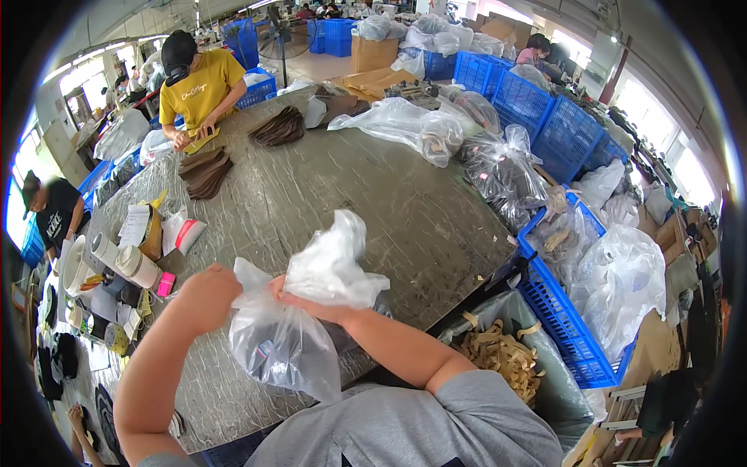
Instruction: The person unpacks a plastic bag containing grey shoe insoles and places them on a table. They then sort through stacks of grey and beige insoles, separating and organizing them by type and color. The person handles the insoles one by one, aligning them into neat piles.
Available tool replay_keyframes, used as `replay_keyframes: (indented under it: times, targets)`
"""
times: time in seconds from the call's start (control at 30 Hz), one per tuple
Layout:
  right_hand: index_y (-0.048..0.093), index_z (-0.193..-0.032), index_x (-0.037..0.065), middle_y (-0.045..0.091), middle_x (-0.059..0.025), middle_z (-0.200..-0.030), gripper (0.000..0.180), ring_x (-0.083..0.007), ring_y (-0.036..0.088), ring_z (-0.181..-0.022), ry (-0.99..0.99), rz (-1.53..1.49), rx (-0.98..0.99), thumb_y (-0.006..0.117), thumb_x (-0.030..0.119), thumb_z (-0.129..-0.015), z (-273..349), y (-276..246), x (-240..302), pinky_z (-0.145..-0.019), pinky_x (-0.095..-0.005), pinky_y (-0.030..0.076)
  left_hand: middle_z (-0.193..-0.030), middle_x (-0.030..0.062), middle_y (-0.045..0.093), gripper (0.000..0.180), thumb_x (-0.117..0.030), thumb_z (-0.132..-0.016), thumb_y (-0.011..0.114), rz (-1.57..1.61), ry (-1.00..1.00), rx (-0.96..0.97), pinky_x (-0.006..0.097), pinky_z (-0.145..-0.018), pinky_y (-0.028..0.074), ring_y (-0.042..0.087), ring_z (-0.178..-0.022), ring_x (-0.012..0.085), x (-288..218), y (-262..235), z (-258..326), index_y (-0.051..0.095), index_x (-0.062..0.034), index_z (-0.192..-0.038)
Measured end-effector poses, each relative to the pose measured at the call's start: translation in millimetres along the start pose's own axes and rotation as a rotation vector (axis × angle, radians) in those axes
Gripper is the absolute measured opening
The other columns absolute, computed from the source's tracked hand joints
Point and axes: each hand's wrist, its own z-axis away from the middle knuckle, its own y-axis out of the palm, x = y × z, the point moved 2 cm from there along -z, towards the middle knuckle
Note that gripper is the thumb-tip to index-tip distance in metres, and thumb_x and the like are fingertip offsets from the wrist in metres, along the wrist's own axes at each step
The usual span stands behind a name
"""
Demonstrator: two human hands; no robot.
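Observation:
A clear plastic bag (282, 354) with dark contents, hard to make out through the film, sits at the near edge of the table in front of me. My right hand (305, 306) is closed round its gathered neck. Above that grip the loose top of the bag flares up and to the right. At the bag's left side my left hand (210, 297) is curled into a fist against a corner of the film, and its fingertips are hidden from view.
Cups and a pink box (166, 283) crowd the table's left. Brown stacked pieces (206, 173) lie farther off, near a person in a yellow shirt (204, 89). Filled plastic bags (506, 167) line the far right. A blue crate (556, 311) and a bin of tan strips (498, 359) stand right.

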Motion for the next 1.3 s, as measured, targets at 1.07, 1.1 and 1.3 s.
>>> replay_keyframes:
  times: [1.07, 1.1, 1.3]
  targets:
    - [0.056, -0.116, 0.006, 0.062, -0.0061, -0.107, 0.034, -0.0184, 0.058, -0.101, -0.096, -0.386, 0.001, 0.057, 0.033, -0.094, -62.8, -28.9, 79.2, -0.087, -0.0331, 0.050, -0.074, 0.0045, 0.052, 0.013, -0.018, -0.076, 0.060, -0.447, -0.121, -0.989, 0.039, -0.067, 0.041, 0.055, -0.071, 0.0244, 44.3, -18.5, -6.6, 0.053, -0.0103, -0.084]
    - [0.054, -0.121, 0.007, 0.060, -0.0060, -0.112, 0.036, -0.0186, 0.056, -0.105, -0.139, -0.135, -0.060, 0.057, 0.032, -0.095, -62.1, -31.6, 84.8, -0.088, -0.0327, 0.049, -0.072, 0.0030, 0.052, 0.008, -0.014, -0.077, 0.058, -0.390, -0.019, -0.974, 0.038, -0.065, 0.040, 0.055, -0.068, 0.0227, 39.5, -25.4, -6.4, 0.051, -0.0104, -0.079]
    - [0.059, -0.105, 0.006, 0.060, -0.0059, -0.090, 0.030, -0.0159, 0.060, -0.083, -0.521, 0.477, -0.149, 0.066, 0.033, -0.092, -50.8, -27.2, 98.0, -0.073, -0.0346, 0.050, -0.077, 0.0038, 0.057, 0.006, -0.016, -0.074, 0.060, -0.435, 0.153, -0.787, 0.038, -0.076, 0.044, 0.058, -0.079, 0.0219, -13.9, -42.2, -3.1, 0.057, -0.0119, -0.077]
